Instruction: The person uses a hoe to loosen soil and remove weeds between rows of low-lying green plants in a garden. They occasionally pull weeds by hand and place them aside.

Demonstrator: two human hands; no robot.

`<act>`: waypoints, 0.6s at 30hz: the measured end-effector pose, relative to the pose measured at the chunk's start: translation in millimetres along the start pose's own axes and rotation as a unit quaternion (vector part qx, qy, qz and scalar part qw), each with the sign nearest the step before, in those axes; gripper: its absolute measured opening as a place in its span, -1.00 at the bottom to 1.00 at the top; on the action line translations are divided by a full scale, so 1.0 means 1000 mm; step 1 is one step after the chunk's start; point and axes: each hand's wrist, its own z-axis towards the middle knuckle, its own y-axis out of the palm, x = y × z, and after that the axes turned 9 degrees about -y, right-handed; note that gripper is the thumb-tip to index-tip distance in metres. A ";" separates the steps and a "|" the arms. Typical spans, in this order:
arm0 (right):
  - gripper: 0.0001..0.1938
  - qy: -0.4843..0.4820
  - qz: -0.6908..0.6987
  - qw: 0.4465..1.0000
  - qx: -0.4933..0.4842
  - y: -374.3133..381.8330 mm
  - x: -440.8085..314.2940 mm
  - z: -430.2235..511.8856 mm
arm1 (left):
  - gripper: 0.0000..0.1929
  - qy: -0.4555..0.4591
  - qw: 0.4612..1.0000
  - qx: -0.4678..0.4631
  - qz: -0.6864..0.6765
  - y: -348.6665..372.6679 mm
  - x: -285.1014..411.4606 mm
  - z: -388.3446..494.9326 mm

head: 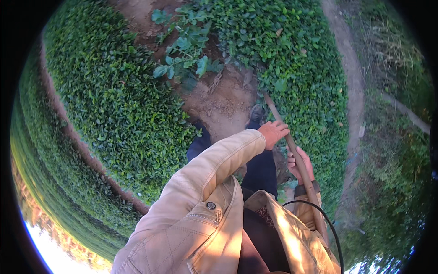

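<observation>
A long wooden tool handle (301, 164) slants from my right side down toward the soil. My left hand (273, 133) is closed over its middle stretch. Further up the shaft, nearer my body, my right hand (300, 163) wraps it from behind, with the fingertips showing on the left side. The shaft's far end meets the edge of the hedge beside my shoe (256, 113). Blur and leaves there hide whether a tool head is fitted. Bare brown soil (222, 99) lies between my feet and a broad-leaved plant (186, 51).
Dense clipped green hedges stand on the left (130, 102) and right (308, 68) of the soil strip. More hedge rows curve away at far left. A dirt path (352, 89) runs beyond the right hedge, bordered by dry weeds (386, 54). A thin black cord (328, 219) arcs by my right sleeve.
</observation>
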 end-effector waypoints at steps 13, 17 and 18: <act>-0.62 -0.527 -0.624 0.570 0.095 0.017 0.057 -0.056 | -0.71 0.039 0.977 -0.115 0.176 0.150 0.021 0.079; -0.44 -0.223 -0.819 0.482 0.219 -0.054 0.014 -0.077 | -0.59 0.047 0.966 -0.166 0.193 0.161 0.041 0.079; -0.46 -0.109 -0.813 0.539 0.190 -0.082 0.018 -0.070 | -0.57 0.035 0.965 -0.168 0.197 0.171 0.038 0.077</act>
